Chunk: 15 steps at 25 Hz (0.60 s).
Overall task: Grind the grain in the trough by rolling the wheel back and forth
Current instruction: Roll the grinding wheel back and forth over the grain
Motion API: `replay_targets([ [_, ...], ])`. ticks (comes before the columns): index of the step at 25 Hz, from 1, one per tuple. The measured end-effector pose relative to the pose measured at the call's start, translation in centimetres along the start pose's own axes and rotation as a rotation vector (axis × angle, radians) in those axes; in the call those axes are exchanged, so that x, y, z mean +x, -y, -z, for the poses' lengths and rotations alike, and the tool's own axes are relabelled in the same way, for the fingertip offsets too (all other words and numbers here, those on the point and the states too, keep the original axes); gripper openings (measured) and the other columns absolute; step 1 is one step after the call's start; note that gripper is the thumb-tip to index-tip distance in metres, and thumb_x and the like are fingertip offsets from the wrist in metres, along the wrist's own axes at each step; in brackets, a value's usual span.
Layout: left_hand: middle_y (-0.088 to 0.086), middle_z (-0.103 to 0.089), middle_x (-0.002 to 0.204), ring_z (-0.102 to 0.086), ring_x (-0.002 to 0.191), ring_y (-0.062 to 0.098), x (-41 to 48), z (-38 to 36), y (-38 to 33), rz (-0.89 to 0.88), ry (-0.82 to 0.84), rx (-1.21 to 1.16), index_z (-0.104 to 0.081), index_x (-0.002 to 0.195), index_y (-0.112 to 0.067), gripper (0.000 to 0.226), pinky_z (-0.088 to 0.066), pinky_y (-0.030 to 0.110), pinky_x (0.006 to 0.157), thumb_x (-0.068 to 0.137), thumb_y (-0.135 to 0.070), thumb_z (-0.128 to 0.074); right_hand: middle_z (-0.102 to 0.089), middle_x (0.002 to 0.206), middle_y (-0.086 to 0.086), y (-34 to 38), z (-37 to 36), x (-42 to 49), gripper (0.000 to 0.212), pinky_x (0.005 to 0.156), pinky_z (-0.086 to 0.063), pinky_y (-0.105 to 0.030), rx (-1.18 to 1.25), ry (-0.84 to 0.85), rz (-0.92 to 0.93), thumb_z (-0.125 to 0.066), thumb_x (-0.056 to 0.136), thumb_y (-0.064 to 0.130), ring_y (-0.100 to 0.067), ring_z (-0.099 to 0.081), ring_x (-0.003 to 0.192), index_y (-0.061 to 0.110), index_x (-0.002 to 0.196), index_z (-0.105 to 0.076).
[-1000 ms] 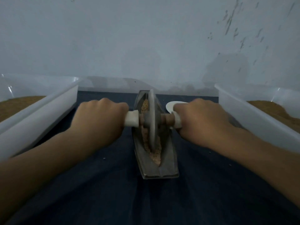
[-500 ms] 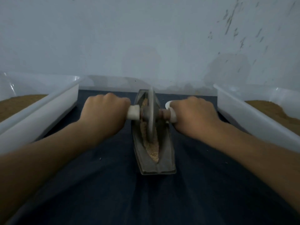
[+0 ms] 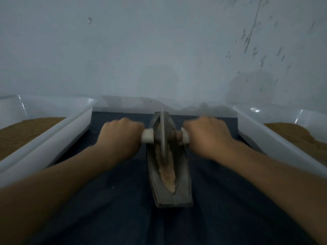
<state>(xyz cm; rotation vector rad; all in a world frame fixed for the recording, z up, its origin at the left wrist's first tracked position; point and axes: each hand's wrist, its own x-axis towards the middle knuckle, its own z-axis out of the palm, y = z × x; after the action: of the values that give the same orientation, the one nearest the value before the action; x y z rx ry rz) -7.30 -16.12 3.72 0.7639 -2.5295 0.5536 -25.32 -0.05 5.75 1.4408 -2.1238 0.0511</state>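
A boat-shaped grey metal trough [image 3: 182, 191] lies lengthwise on the dark blue cloth, pointing away from me. Pale brown ground grain [image 3: 167, 171] fills its groove. A thin metal wheel [image 3: 162, 133] stands upright in the far half of the groove, on a cross axle with white handles [image 3: 147, 136]. My left hand [image 3: 120, 137] grips the left handle and my right hand [image 3: 207, 135] grips the right one, both fists curled over the axle ends. The far tip of the trough shows just past the wheel.
A white plastic tub [image 3: 58, 137] of brown grain stands at the left and another tub [image 3: 276, 144] at the right, each close beside an arm. A pale wall rises right behind the trough. Dark blue cloth [image 3: 113, 209] covers the surface toward me.
Both hands have pushed the wheel away from me along the groove, from mid-trough toward its far end. More ground grain now shows in the near part of the groove.
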Motion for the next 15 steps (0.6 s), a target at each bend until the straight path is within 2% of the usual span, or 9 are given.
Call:
replay_targets([
  [2, -0.009, -0.037, 0.054, -0.049, 0.042, 0.020, -3.1, 0.8, 0.9, -0.154, -0.169, 0.047, -0.039, 0.072, -0.033, 0.027, -0.013, 0.021, 0.045, 0.065, -0.038, -0.064, -0.017, 0.058, 0.014, 0.1, 0.4, -4.0, 0.028, 0.046, -0.007, -0.019, -0.008, -0.250, 0.058, -0.063, 0.061, 0.035, -0.002, -0.008, 0.050, 0.033, 0.068, -0.035],
  [4, -0.008, -0.038, 0.050, -0.042, 0.035, 0.021, -2.9, 0.9, 2.0, -0.191, -0.206, 0.036, -0.036, 0.070, -0.032, 0.026, -0.005, 0.018, 0.049, 0.060, -0.037, -0.059, -0.005, 0.061, 0.016, -1.0, 0.0, -4.2, 0.025, 0.049, -0.001, -0.016, 0.025, -0.307, 0.079, -0.056, 0.055, 0.037, 0.001, 0.001, 0.054, 0.032, 0.065, -0.034],
  [6, -0.005, -0.047, 0.057, -0.051, 0.043, 0.024, -1.1, 0.2, 0.7, -0.110, -0.099, 0.107, -0.047, 0.072, -0.030, 0.020, -0.017, 0.022, 0.044, 0.068, -0.034, -0.066, -0.026, 0.058, 0.014, -0.3, -1.2, -2.1, 0.023, 0.044, -0.017, -0.019, -0.026, -0.148, -0.006, -0.067, 0.066, 0.035, -0.004, -0.022, 0.046, 0.030, 0.071, -0.045],
  [8, -0.001, -0.059, 0.076, -0.062, 0.066, 0.025, 2.4, 0.2, -0.7, 0.055, 0.000, 0.127, -0.059, 0.087, -0.027, 0.007, -0.037, 0.031, 0.051, 0.085, -0.031, -0.064, -0.060, 0.080, 0.005, 0.2, -1.8, 1.7, 0.012, 0.056, -0.040, -0.029, 0.038, 0.050, -0.135, -0.066, 0.087, 0.033, -0.021, -0.059, 0.070, 0.026, 0.089, -0.057],
  [9, 0.000, -0.061, 0.084, -0.064, 0.075, 0.025, 3.8, 0.0, -1.0, 0.095, 0.042, 0.111, -0.063, 0.095, -0.026, 0.007, -0.041, 0.032, 0.057, 0.090, -0.031, -0.062, -0.065, 0.092, 0.001, 0.1, -2.2, 3.2, 0.010, 0.063, -0.043, -0.032, 0.090, 0.114, -0.171, -0.064, 0.091, 0.032, -0.024, -0.064, 0.084, 0.024, 0.096, -0.061],
  [11, 0.002, -0.062, 0.092, -0.064, 0.082, 0.026, 4.7, 0.1, -0.9, 0.110, 0.127, 0.072, -0.064, 0.101, -0.025, 0.012, -0.041, 0.033, 0.061, 0.091, -0.031, -0.060, -0.063, 0.091, 0.001, -0.3, -2.1, 4.0, 0.008, 0.063, -0.043, -0.032, 0.116, 0.160, -0.173, -0.065, 0.090, 0.029, -0.026, -0.065, 0.087, 0.023, 0.095, -0.063],
  [13, -0.003, -0.053, 0.074, -0.056, 0.064, 0.023, 1.9, 0.3, -0.4, 0.044, 0.038, 0.049, -0.058, 0.087, -0.029, 0.007, -0.035, 0.031, 0.054, 0.084, -0.032, -0.063, -0.047, 0.070, 0.010, -0.6, -1.7, 1.1, 0.018, 0.051, -0.031, -0.026, 0.023, 0.003, -0.039, -0.068, 0.078, 0.030, -0.018, -0.053, 0.061, 0.030, 0.078, -0.050],
  [14, -0.007, -0.040, 0.062, -0.041, 0.050, 0.019, 0.1, 0.3, -0.2, -0.015, -0.069, 0.061, -0.049, 0.076, -0.030, 0.017, -0.027, 0.027, 0.048, 0.076, -0.033, -0.065, -0.032, 0.060, 0.014, -0.5, -1.5, -0.7, 0.026, 0.046, -0.019, -0.022, -0.041, -0.118, 0.024, -0.066, 0.068, 0.032, -0.008, -0.034, 0.047, 0.031, 0.070, -0.040],
  [15, -0.010, -0.027, 0.056, -0.024, 0.043, 0.015, -1.6, 0.6, -0.1, -0.082, -0.163, 0.066, -0.038, 0.069, -0.032, 0.026, -0.016, 0.022, 0.045, 0.068, -0.034, -0.064, -0.015, 0.057, 0.015, -0.2, -1.3, -2.4, 0.031, 0.047, -0.006, -0.018, -0.057, -0.271, 0.040, -0.062, 0.058, 0.036, -0.001, -0.012, 0.047, 0.032, 0.065, -0.031],
])
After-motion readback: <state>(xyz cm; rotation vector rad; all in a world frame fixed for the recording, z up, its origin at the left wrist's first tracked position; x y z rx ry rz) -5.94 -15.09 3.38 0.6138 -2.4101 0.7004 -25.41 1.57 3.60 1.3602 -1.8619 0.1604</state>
